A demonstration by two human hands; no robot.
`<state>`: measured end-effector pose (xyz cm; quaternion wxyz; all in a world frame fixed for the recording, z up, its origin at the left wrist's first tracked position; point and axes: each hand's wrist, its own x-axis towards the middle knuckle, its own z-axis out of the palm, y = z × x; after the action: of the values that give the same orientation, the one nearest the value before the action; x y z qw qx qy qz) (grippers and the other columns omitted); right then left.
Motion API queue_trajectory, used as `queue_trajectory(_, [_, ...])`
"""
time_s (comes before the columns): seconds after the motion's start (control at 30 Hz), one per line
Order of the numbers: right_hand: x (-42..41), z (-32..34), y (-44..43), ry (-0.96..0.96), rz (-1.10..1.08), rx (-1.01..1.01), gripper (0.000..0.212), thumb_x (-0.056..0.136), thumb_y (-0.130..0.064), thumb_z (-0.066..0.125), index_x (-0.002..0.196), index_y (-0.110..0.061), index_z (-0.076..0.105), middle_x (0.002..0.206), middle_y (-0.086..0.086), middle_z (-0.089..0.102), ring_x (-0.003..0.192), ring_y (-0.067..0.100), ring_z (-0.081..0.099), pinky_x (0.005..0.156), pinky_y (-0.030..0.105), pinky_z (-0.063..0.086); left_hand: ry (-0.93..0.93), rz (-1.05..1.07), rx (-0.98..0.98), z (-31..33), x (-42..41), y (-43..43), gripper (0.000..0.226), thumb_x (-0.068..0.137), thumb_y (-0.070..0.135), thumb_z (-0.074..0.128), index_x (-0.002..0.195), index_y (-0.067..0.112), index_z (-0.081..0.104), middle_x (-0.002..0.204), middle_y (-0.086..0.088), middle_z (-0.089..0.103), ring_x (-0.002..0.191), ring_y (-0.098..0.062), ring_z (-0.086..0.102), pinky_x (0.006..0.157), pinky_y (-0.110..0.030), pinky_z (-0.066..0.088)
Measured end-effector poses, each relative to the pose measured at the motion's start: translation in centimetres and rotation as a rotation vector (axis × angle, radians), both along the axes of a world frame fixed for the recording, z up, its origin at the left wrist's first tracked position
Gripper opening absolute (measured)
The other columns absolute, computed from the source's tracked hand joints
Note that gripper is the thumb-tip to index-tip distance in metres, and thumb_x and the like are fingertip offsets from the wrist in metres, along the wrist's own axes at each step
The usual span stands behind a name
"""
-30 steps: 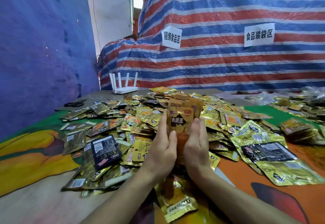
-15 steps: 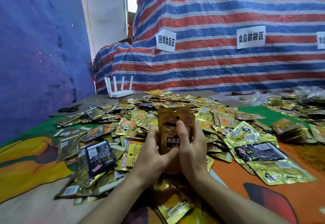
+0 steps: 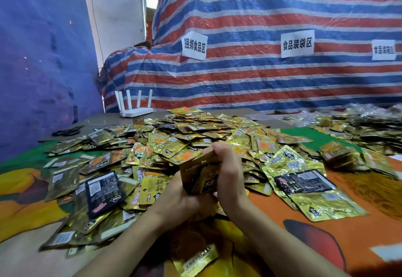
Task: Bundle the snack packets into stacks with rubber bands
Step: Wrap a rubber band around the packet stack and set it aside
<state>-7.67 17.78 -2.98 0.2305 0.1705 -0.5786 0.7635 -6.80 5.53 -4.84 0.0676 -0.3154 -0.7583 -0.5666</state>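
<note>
As it stands over the pile (image 3: 185, 133): stack (image 3: 202, 181) | left hand (image 3: 180, 202) grips its base | right hand (image 3: 230, 178) fingers (image 3: 217, 147) curl over its top

cam: one, worn on the person's head | looks: forward and down over the table (image 3: 280, 207) | near: left hand (image 3: 185, 202) and right hand (image 3: 230, 178) holding the stack of packets (image 3: 200, 178), low middle, very close | far: striped tarp (image 3: 261, 80) fills the top
</note>
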Motion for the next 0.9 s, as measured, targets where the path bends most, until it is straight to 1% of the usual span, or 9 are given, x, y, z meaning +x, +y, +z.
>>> queue_trajectory(0.1, [0.3, 0.3, 0.9, 0.009, -0.006, 0.127, 0.072, 0.075, -0.063, 0.045, 0.085, 0.008, 0.05, 0.077, 0.016, 0.051, 0.071, 0.025, 0.05, 0.064, 0.038, 0.042, -0.047, 0.043, 0.009, 0.4, 0.4, 0.3, 0.036, 0.067, 0.027, 0.072, 0.092, 0.051, 0.068, 0.086, 0.018, 0.072, 0.079, -0.001, 0.068, 0.068, -0.017, 0.055])
queue_trajectory(0.17, [0.6, 0.4, 2.5, -0.013, -0.059, 0.205, 0.071, 0.079, -0.069, 0.04, 0.096, -0.003, 0.057, 0.086, 0.012, 0.059, 0.078, 0.018, 0.058, 0.071, 0.03, 0.047, 0.003, 0.067, 0.004, 0.9, 0.5, 0.6, 0.033, 0.07, 0.023, 0.069, 0.101, 0.035, 0.063, 0.086, 0.022, 0.07, 0.077, 0.003, 0.067, 0.063, -0.013, 0.051])
queue_trajectory(0.3, [1.3, 0.7, 8.1, -0.079, -0.209, 0.398, 0.035, 0.093, -0.053, 0.053, 0.099, -0.019, 0.062, 0.096, 0.004, 0.066, 0.084, 0.007, 0.065, 0.067, 0.026, 0.053, 0.114, 0.119, 0.016, 2.2, 0.9, 2.4, 0.027, 0.078, 0.021, 0.062, 0.105, 0.026, 0.059, 0.092, -0.003, 0.07, 0.079, -0.021, 0.065, 0.068, -0.036, 0.052])
queue_trajectory(0.37, [1.7, 1.1, 12.1, -0.126, -0.367, 0.605, 0.014, 0.095, -0.033, 0.064, 0.098, -0.02, 0.065, 0.093, -0.004, 0.067, 0.079, 0.002, 0.065, 0.061, 0.016, 0.051, 0.136, 0.14, 0.037, 2.5, 1.2, 3.6, 0.018, 0.079, 0.025, 0.061, 0.095, 0.018, 0.066, 0.087, -0.012, 0.067, 0.077, -0.027, 0.062, 0.064, -0.04, 0.051])
queue_trajectory(0.5, [3.2, 2.8, 21.4, -0.341, -0.747, 1.171, 0.01, 0.089, -0.02, 0.065, 0.091, -0.02, 0.074, 0.09, -0.002, 0.072, 0.081, 0.018, 0.066, 0.074, 0.034, 0.056, 0.052, 0.163, 0.127, 2.9, 1.6, 5.9, 0.028, 0.076, 0.034, 0.065, 0.088, 0.009, 0.071, 0.085, -0.017, 0.071, 0.081, -0.033, 0.068, 0.067, -0.045, 0.059])
queue_trajectory(0.6, [5.3, 3.9, 26.8, -0.691, -0.821, 1.489, 0.01, 0.081, -0.012, 0.064, 0.08, -0.017, 0.072, 0.087, 0.005, 0.074, 0.076, 0.021, 0.065, 0.068, 0.033, 0.057, 0.023, 0.153, 0.189, 3.2, 1.5, 6.6, 0.015, 0.073, 0.03, 0.068, 0.082, 0.022, 0.076, 0.084, -0.004, 0.076, 0.082, -0.022, 0.073, 0.067, -0.03, 0.062])
queue_trajectory(0.7, [6.7, 3.1, 29.3, -0.864, -0.736, 1.596, 0.007, 0.078, -0.012, 0.064, 0.081, -0.013, 0.071, 0.081, 0.004, 0.074, 0.074, 0.02, 0.07, 0.07, 0.036, 0.062, -0.004, 0.137, 0.171, 3.1, 1.7, 7.0, 0.016, 0.072, 0.03, 0.069, 0.082, 0.04, 0.076, 0.085, -0.002, 0.077, 0.082, -0.022, 0.073, 0.073, -0.042, 0.062])
queue_trajectory(0.8, [7.2, 2.0, 30.0, -0.853, -0.674, 1.567, 0.013, 0.082, -0.009, 0.065, 0.079, -0.016, 0.075, 0.068, -0.001, 0.074, 0.062, 0.013, 0.072, 0.067, 0.038, 0.063, -0.071, 0.146, 0.213, 2.7, 1.9, 7.3, 0.014, 0.069, 0.026, 0.071, 0.082, 0.024, 0.076, 0.084, -0.007, 0.076, 0.081, -0.029, 0.073, 0.078, -0.057, 0.059])
queue_trajectory(0.9, [7.3, 2.0, 30.1, -0.781, -0.729, 1.497, 0.015, 0.083, -0.013, 0.072, 0.073, -0.022, 0.077, 0.063, -0.009, 0.073, 0.057, 0.006, 0.069, 0.063, 0.031, 0.062, -0.096, 0.162, 0.221, 2.5, 2.1, 7.3, 0.016, 0.068, 0.026, 0.071, 0.082, 0.021, 0.074, 0.086, -0.007, 0.076, 0.084, -0.027, 0.074, 0.082, -0.057, 0.058])
